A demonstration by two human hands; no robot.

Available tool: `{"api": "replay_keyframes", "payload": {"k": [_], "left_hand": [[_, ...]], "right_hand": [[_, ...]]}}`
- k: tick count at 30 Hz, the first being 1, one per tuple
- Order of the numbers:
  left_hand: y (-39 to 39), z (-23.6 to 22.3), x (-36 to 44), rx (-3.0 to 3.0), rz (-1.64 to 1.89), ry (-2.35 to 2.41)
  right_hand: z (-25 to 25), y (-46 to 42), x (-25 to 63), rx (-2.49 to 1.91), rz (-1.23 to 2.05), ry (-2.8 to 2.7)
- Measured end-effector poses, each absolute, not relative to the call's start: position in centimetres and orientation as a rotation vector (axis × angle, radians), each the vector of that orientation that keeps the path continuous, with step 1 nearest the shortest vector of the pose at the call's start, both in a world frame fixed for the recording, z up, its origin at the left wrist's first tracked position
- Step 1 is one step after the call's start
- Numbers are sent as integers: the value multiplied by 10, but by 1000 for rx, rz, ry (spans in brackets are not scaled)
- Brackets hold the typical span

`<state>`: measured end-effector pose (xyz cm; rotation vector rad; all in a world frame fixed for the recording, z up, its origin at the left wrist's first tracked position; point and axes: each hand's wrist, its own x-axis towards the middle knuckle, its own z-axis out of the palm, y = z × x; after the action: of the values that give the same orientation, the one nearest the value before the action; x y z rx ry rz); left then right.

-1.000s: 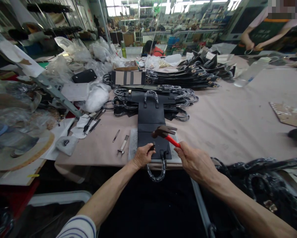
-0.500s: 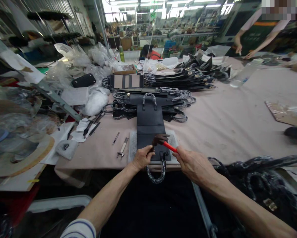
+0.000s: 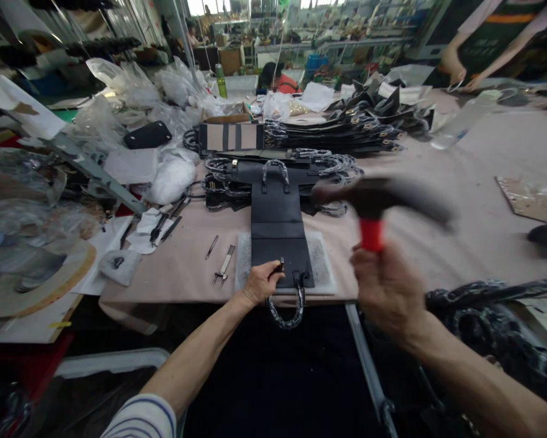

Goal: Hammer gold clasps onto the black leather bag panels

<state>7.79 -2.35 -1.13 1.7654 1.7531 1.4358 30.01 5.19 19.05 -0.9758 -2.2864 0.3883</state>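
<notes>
My right hand (image 3: 387,289) grips a red-handled hammer (image 3: 383,198), raised high and close to the camera, blurred by motion. My left hand (image 3: 261,283) pinches a small dark punch (image 3: 281,266) upright on a black leather bag panel (image 3: 277,234). The panel lies on a grey pad (image 3: 321,261) at the table's front edge, and its wrapped handle (image 3: 286,313) hangs over the edge.
Stacks of black bag panels (image 3: 328,137) with wrapped handles lie farther back. Small metal tools (image 3: 222,267) rest left of the pad. Plastic bags (image 3: 173,176) and clutter fill the left. A pile of black handles (image 3: 496,310) sits at right. Another person (image 3: 487,48) works far right.
The hammer was down on the punch half a second ago; now my right hand has swung it up and to the right. My left hand stays on the punch.
</notes>
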Motion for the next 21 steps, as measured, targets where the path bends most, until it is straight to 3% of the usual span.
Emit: {"api": "replay_keyframes", "payload": {"k": [4,9,11,15,21], "left_hand": [[-24,-12,77,1804,1440,1749],[-24,-12,77,1788,1438,1751],[-24,-11,77,1798,1427,1751],[-24,-10,77,1809,1413,1742],[-23,-6,75,1720,1379,1723]], "right_hand": [[176,49,300,-882,279,-2734],[182,45,300,-997,200,-2282],[175,43,301,-965,234,-2435],[159,52,309,-1056,372,-2793],[109,103,326,-1553,889,-2291]]}}
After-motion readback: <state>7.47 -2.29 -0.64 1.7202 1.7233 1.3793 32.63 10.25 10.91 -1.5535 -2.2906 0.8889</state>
